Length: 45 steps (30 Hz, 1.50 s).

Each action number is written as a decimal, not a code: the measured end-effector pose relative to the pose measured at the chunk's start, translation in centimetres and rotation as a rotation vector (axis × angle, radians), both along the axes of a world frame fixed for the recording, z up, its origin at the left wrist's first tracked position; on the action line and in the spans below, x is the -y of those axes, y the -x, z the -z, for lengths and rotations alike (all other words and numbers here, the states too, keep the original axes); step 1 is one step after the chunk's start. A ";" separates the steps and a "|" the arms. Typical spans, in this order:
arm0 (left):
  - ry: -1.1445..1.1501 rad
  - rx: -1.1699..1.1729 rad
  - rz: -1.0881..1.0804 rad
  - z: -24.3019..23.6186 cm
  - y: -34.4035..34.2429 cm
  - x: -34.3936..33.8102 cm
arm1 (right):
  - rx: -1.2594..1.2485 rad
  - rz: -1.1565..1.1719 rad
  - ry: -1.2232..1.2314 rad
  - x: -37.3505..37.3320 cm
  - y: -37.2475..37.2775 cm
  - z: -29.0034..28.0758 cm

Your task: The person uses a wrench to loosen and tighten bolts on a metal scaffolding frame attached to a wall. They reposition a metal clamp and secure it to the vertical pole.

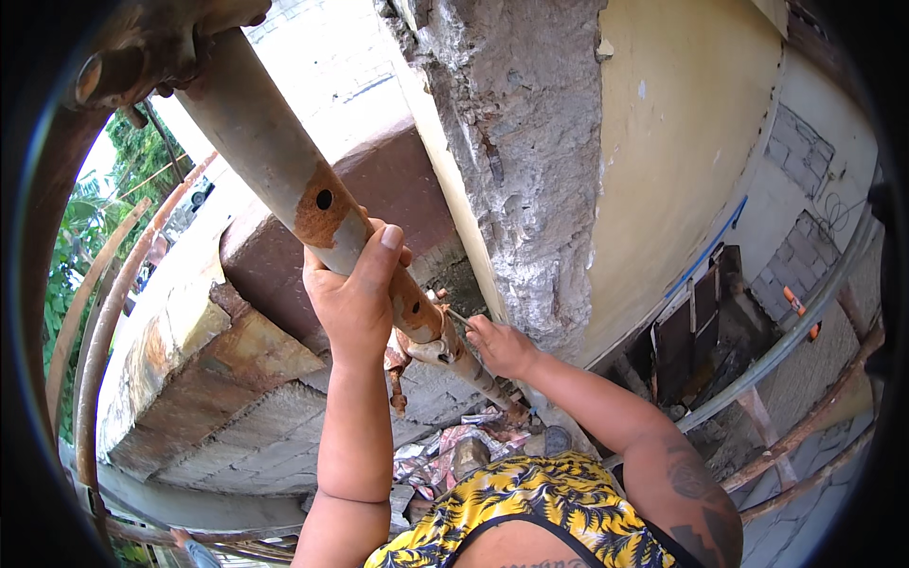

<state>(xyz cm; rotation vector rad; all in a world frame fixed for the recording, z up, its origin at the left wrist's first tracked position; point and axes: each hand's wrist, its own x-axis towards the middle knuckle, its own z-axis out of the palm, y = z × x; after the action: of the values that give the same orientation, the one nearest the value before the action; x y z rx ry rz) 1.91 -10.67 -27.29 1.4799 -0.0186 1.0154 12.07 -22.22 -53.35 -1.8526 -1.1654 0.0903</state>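
A long rusty metal pipe (260,142) with round holes runs diagonally from the upper left down toward my feet. My left hand (350,289) is wrapped round it, just below a rust-brown patch. Farther down, a rusty collar (431,348) surrounds the pipe, with a corroded bolt-like piece (398,393) hanging beside it. At the right of this collar, my right hand (502,346) is closed on a thin metal rod (462,320); the rod's far end meets the collar area. At the top left, the pipe's upper end meets a rusty coupler (142,71).
A rough concrete column (530,170) stands close ahead, with a yellow wall (686,142) to its right. Poles (114,312) curve along the left, and a grey pipe (786,355) crosses the right. A crumpled sheet (440,454) lies low by my feet.
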 end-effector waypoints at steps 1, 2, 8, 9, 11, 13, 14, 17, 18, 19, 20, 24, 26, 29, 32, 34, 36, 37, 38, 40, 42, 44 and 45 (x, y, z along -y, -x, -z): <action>0.001 -0.006 -0.004 0.0 0.0 0.0 | -0.016 -0.008 0.054 0.2 0.2 -0.4; 0.007 -0.009 -0.013 0.0 0.1 0.0 | -0.051 -0.026 0.101 0.4 0.3 -1.2; -0.021 -0.007 -0.013 -0.1 -0.1 0.0 | -0.161 -0.037 0.290 1.8 0.8 -3.8; -0.020 0.000 -0.010 -0.1 -0.3 0.1 | -0.177 -0.047 0.332 2.6 1.3 -4.3; -0.016 0.016 -0.010 0.2 -0.5 -0.2 | -0.224 -0.069 0.440 4.6 2.5 -7.1; -0.022 -0.010 -0.051 0.1 -0.5 -0.5 | -0.308 -0.110 0.566 6.8 4.3 -12.3; -0.023 -0.037 -0.063 0.3 0.0 -0.3 | -0.270 -0.149 0.619 7.1 4.9 -13.2; -0.028 -0.032 -0.048 0.2 0.0 -0.3 | -0.416 -0.133 0.653 6.7 4.3 -14.6; -0.017 -0.022 -0.046 0.2 -0.3 -0.1 | -0.445 -0.142 0.604 7.3 4.5 -14.8; -0.006 -0.013 -0.045 0.3 -0.5 0.1 | -0.473 -0.152 0.556 8.1 4.6 -15.3; -0.015 -0.019 -0.054 0.3 -0.3 0.1 | -0.512 -0.180 0.489 8.2 4.8 -15.5; -0.012 -0.004 -0.032 0.2 -0.1 -0.1 | -0.374 -0.077 0.428 8.7 5.5 -15.3; -0.015 -0.026 -0.016 0.0 -0.1 0.0 | -0.387 -0.070 0.306 8.3 5.3 -12.5; -0.017 -0.024 -0.009 -0.1 0.1 -0.1 | -0.609 -0.079 0.221 8.5 6.5 -13.6; -0.023 -0.037 -0.016 0.0 0.3 -0.2 | -0.347 -0.012 0.270 8.5 5.1 -12.9; -0.023 -0.042 -0.024 0.0 0.3 -0.2 | -0.415 -0.068 0.325 8.9 4.6 -13.8; -0.015 -0.007 -0.005 0.0 0.1 -0.1 | -0.443 -0.108 0.288 9.2 4.3 -14.1; -0.011 0.010 0.004 0.0 0.1 -0.1 | -0.454 -0.131 0.184 9.1 4.5 -12.8; -0.018 0.003 0.000 0.1 0.1 0.0 | -0.420 -0.106 0.197 9.2 4.7 -12.7; -0.033 -0.012 -0.008 0.1 0.0 0.0 | -0.352 -0.057 0.223 9.1 5.2 -12.5; -0.004 0.002 -0.008 0.0 0.1 0.1 | -0.369 -0.070 0.259 8.9 4.3 -12.6; 0.013 0.021 0.008 -0.1 0.0 0.1 | -0.401 -0.146 0.325 9.2 1.9 -13.5; 0.015 0.016 0.014 -0.2 -0.1 0.1 | -0.403 -0.175 0.295 9.3 1.5 -13.2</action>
<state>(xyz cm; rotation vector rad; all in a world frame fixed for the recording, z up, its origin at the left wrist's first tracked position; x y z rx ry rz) 1.97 -10.81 -27.10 1.4564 -0.0328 1.0141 10.53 -31.53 -40.16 -1.8624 -1.0639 0.7350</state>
